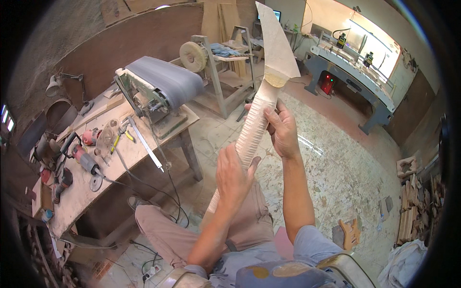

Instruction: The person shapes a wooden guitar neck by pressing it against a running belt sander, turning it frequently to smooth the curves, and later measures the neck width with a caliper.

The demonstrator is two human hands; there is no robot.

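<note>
A long, pale wooden piece slants up from my lap, with a row of ridges along its shaft and an angular, flat upper end above a yellowish step. My left hand wraps round the lower part of the shaft, fingers over it and thumb at its right side. My right hand grips the shaft higher up, just below the step, with the thumb on its face. The lower end of the piece is partly hidden behind my left forearm.
On the left, a workbench carries a belt sander, power tools, pliers and cords. Behind stands a buffing wheel on a frame. A large machine table is at back right, wood pieces at right, cables on the floor.
</note>
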